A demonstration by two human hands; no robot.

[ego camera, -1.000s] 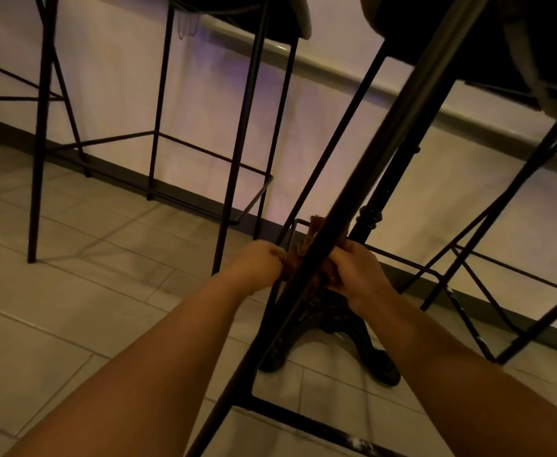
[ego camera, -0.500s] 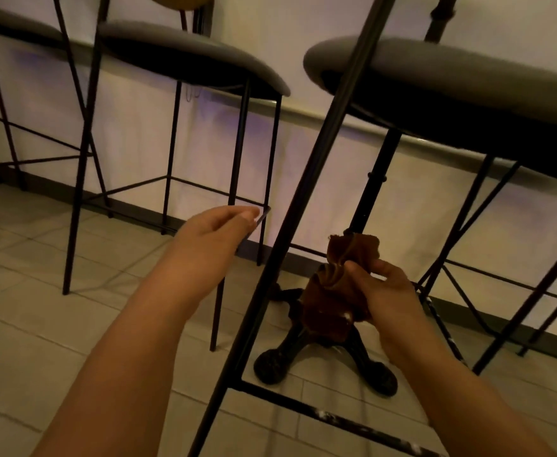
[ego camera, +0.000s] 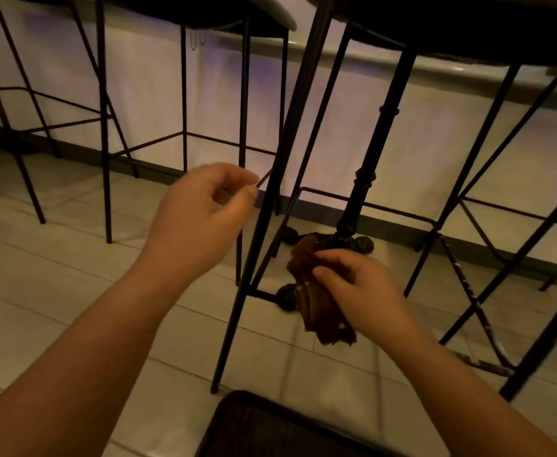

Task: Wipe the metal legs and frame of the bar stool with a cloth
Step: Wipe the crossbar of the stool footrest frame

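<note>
A black metal bar stool stands in front of me; its near leg (ego camera: 264,206) slants down from top centre to the tiled floor. My right hand (ego camera: 353,288) grips a bunched brown cloth (ego camera: 316,301) just right of that leg, below the footrest bar, and the cloth hangs free of the metal. My left hand (ego camera: 201,212) hovers left of the leg with loosely curled fingers and holds nothing. The stool's seat is dark and cut off at the top edge.
An ornate black table pedestal (ego camera: 363,192) stands behind the stool on a clawed base. More black bar stools (ego camera: 185,94) line the pale wall at left and right. A dark woven surface (ego camera: 270,430) sits at the bottom edge.
Both hands came off the stool leg. My right hand drew the cloth back and down to the right, and my left hand pulled away empty to the left. The view tipped downward.
</note>
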